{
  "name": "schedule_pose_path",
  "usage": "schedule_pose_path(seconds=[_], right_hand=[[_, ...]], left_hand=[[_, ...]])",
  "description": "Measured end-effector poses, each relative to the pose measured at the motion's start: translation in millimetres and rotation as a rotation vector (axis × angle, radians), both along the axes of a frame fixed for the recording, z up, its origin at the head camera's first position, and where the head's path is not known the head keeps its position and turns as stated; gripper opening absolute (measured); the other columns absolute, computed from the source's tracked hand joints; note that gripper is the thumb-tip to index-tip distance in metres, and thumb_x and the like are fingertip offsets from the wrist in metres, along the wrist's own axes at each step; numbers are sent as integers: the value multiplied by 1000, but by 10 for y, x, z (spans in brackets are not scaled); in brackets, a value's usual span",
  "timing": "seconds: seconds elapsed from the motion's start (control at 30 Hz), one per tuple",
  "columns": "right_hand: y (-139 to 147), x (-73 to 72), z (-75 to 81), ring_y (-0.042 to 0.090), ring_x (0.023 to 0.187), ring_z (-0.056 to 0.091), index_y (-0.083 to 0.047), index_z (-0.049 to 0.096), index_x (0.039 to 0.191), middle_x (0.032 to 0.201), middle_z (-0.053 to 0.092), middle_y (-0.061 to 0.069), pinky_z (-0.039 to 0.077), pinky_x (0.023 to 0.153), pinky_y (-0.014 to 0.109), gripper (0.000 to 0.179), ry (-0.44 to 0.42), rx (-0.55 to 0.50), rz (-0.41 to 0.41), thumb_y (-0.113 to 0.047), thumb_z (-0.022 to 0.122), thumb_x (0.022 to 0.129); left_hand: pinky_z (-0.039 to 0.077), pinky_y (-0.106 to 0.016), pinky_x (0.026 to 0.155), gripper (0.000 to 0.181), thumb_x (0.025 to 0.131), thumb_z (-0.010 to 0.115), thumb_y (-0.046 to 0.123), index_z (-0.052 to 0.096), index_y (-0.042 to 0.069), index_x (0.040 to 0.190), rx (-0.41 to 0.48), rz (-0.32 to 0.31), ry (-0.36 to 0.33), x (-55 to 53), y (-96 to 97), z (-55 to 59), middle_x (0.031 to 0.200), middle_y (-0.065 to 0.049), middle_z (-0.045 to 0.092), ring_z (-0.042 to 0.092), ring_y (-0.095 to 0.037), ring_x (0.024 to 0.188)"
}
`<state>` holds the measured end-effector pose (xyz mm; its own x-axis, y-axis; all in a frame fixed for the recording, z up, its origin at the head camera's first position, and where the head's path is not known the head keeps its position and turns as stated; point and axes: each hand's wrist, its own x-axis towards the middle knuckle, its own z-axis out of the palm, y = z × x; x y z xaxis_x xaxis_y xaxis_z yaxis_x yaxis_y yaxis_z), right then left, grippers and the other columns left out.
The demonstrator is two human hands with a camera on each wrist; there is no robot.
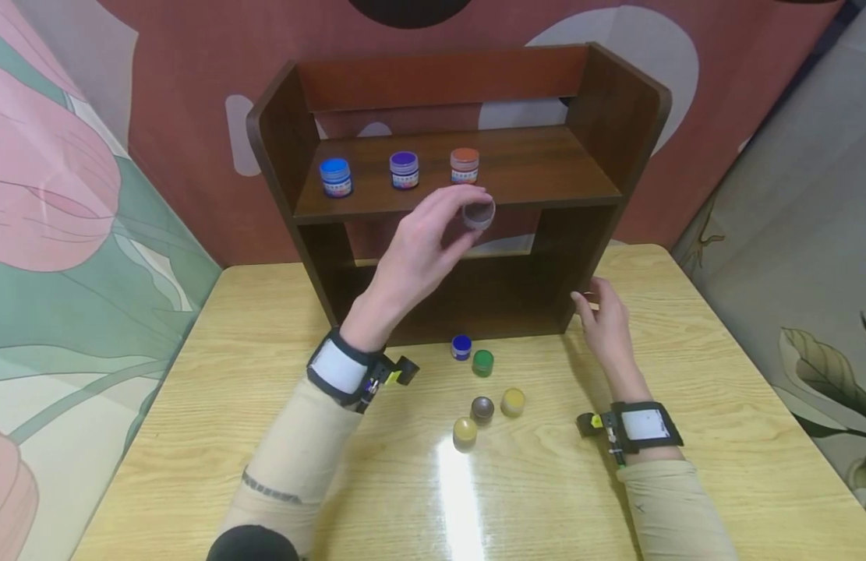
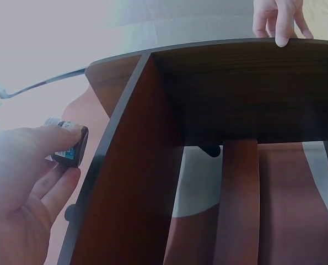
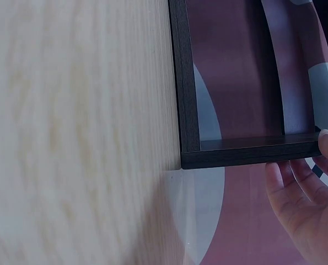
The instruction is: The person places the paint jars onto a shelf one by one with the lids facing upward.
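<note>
My left hand [image 1: 415, 245] pinches a small paint jar [image 1: 478, 213] between thumb and fingers, tilted in front of the upper board of a dark brown wooden shelf [image 1: 625, 117]. The left wrist view shows this jar's dark end and printed label. Low on the shelf's right side, my right hand [image 1: 606, 323] grips the side panel [image 3: 252, 156], thumb at its edge and fingers along its outer face. On the upper board stand a blue jar [image 1: 336, 178], a purple jar [image 1: 404, 170] and an orange-red jar [image 1: 464, 166], spaced apart in a row.
On the wooden table [image 1: 250, 405] before the shelf are a dark blue jar [image 1: 461, 347], a green jar [image 1: 482, 363], a grey jar [image 1: 482, 410], a yellow jar [image 1: 513, 402] and a pale yellow jar [image 1: 464, 432]. Patterned cloth [image 1: 187, 156] hangs behind and at the sides.
</note>
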<state>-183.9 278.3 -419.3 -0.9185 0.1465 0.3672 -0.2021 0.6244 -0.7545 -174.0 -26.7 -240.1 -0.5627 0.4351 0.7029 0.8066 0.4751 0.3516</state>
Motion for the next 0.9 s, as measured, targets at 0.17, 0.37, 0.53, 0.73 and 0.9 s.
schedule_pose_path(seconds=[0.17,0.37,0.53,0.73,0.9], right_hand=[[-7,-5,1,43,117,61,5,49,134,130,59,28,56,92,55,41,-2,-10,0,-23,51,104],[-13,-2,2,42,117,62,6,49,134,130,59,29,56,91,53,41,5,-11,8,-22,51,104],[-9,-5,-17,42,116,61,5,49,134,130,59,28,56,92,52,41,4,-11,7,-23,51,104],[-12,-6,-50,41,116,61,4,49,135,130,59,27,56,92,54,41,0,-10,17,-24,51,105],[-29,3,-64,41,117,61,4,49,135,131,59,27,55,93,55,41,-3,-13,21,-23,51,105]], left_hand=[[43,-22,113,42,92,71,9,58,4,131,2,-6,17,-39,66,36,132,-11,63,57,-19,128],[44,-22,112,40,92,70,7,57,3,129,-2,-3,24,-68,160,75,129,-11,63,57,-20,125],[41,-21,114,36,94,66,7,56,3,128,-18,1,18,-98,232,94,130,-13,61,55,-22,127],[42,-21,114,36,94,65,4,55,1,128,-15,-10,63,-144,285,79,129,-14,60,56,-22,125],[41,-21,115,35,95,64,5,54,2,129,-37,-6,42,-157,320,84,131,-14,59,55,-22,127]])
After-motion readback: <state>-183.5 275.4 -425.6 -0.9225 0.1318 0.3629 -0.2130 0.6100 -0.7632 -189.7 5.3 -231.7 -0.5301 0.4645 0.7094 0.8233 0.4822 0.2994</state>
